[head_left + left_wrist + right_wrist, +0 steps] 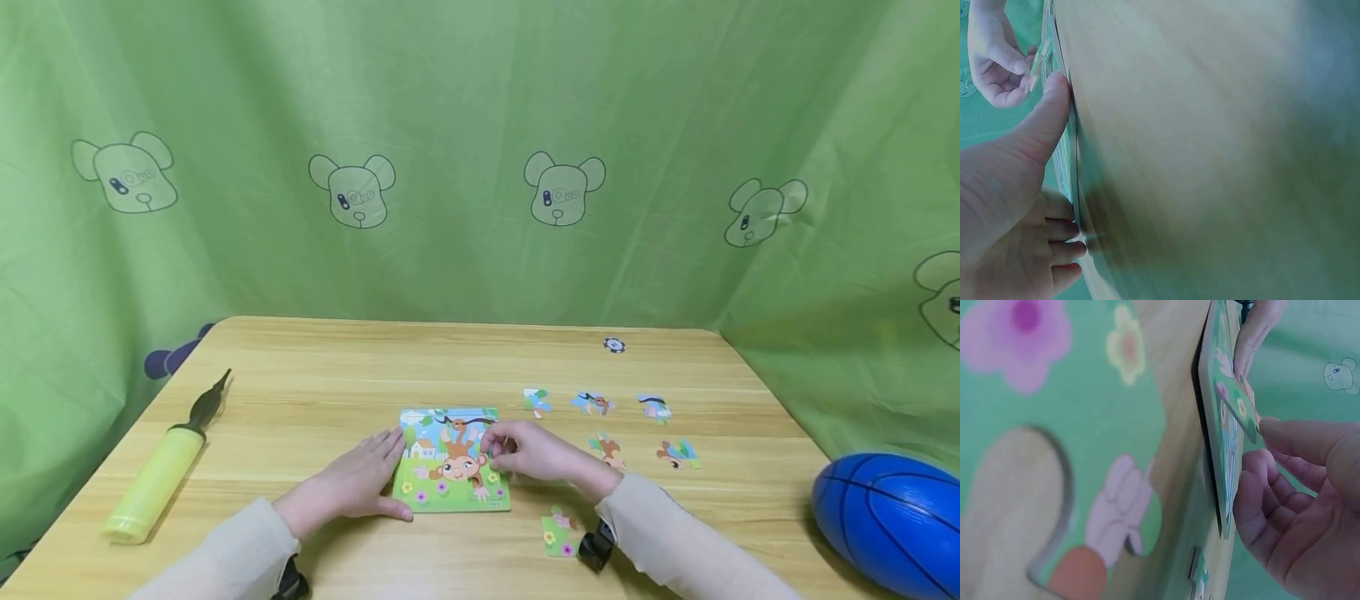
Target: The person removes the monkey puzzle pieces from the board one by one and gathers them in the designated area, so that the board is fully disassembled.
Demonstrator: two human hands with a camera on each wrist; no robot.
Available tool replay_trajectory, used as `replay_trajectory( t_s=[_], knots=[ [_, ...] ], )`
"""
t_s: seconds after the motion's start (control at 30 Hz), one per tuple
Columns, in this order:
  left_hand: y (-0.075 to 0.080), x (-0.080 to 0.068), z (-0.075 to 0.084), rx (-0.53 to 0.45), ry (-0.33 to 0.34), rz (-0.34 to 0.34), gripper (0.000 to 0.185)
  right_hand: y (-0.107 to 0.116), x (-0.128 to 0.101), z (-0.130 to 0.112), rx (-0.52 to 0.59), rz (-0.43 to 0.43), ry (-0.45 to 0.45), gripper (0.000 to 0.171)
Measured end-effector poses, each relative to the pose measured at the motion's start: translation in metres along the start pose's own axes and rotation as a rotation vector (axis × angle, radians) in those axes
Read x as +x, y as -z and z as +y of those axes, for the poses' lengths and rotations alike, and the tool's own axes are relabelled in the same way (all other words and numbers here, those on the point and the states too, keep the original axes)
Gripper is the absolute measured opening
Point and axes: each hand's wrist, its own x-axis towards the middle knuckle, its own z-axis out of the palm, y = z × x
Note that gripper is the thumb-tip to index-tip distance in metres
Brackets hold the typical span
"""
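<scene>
A jigsaw puzzle board [453, 505] with a monkey, a house and flowers lies near the front middle of the table. My left hand [358, 475] rests along its left side, fingers extended and thumb at the near corner. Over the board's right part, my right hand [528, 452] pinches a green puzzle piece [1242, 411] between thumb and fingers. In the right wrist view that piece is tilted above the board surface. The left wrist view also shows the pinched piece, edge-on. A loose corner piece [551, 542] with flowers lies by my right wrist.
Several more loose pieces [594, 404] lie right of the board. A poker chip [614, 345] sits at the far edge. A yellow hand pump [153, 487] lies at the left, and a blue ball [888, 521] is at the right edge. Green curtain [465, 275] surrounds the table.
</scene>
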Motion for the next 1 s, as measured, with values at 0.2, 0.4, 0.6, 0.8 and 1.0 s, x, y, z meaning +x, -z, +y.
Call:
replay_trajectory(
  t_s=[0.2,0.4,0.6,0.8,1.0],
  knots=[
    [0.001,0.000,0.000,-0.002,0.001,-0.003,0.104,0.000,0.002,0.003,0.083,-0.004,-0.001,0.008],
    [0.000,0.000,0.000,0.003,0.004,-0.004,0.104,-0.001,0.004,0.006,0.152,0.004,-0.013,0.003],
    [0.001,0.000,0.000,0.000,0.006,-0.005,0.104,0.003,0.002,0.001,0.188,0.013,-0.039,0.005],
    [0.000,0.000,0.000,-0.011,0.006,-0.004,0.105,0.014,-0.006,0.001,0.198,0.047,-0.056,0.008],
    [-0.001,0.000,-0.001,-0.001,0.006,-0.001,0.105,0.030,-0.022,0.010,0.195,0.079,-0.081,0.011]
  ],
)
